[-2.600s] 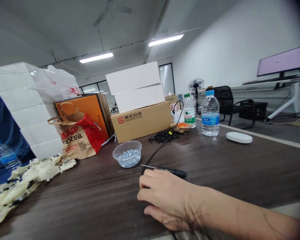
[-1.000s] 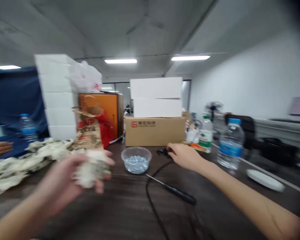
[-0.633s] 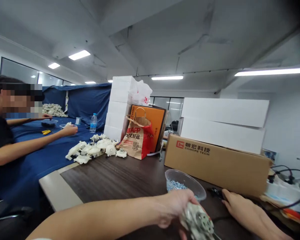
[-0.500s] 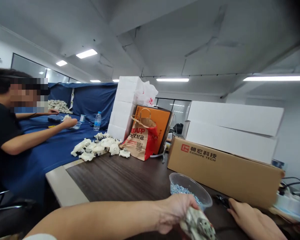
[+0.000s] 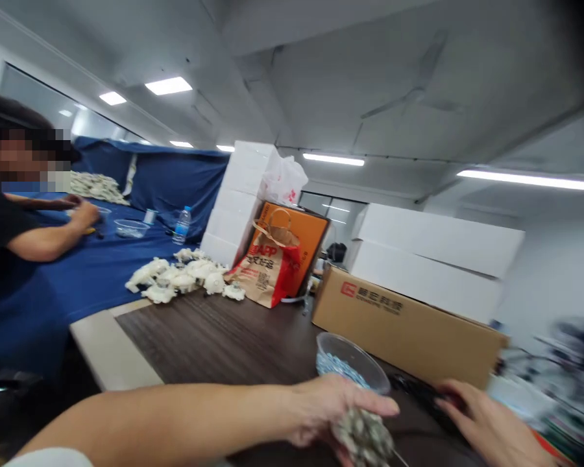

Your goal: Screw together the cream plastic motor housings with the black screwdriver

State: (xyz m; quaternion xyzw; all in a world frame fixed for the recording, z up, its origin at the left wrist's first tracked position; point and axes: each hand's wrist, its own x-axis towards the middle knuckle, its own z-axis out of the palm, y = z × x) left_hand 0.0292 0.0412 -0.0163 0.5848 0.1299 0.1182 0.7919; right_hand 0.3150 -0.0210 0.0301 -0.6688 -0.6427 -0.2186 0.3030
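My left hand (image 5: 333,408) reaches across the dark wooden table (image 5: 214,344) and grips a whitish plastic part (image 5: 363,436) at the bottom of the view. Just behind it stands a clear plastic bowl (image 5: 353,366) holding small metal screws. My right hand (image 5: 481,428) lies low at the right, its fingers on some small black pieces (image 5: 416,388) in front of a brown cardboard box (image 5: 409,327); whether it grips any is unclear. The picture is blurred by motion.
Two white boxes (image 5: 438,256) lie on the cardboard box. A brown and red paper bag (image 5: 267,269), an orange box (image 5: 304,243), a stack of white boxes (image 5: 236,198) and a pile of whitish parts (image 5: 185,279) lie further left. A co-worker (image 5: 24,214) works at a blue-covered table (image 5: 78,279).
Since 2.6 s ago my left hand has picked a whitish part from the pile and brought it over near the bowl. My right hand moved from the screwdriver to the black pieces. The view swung left.
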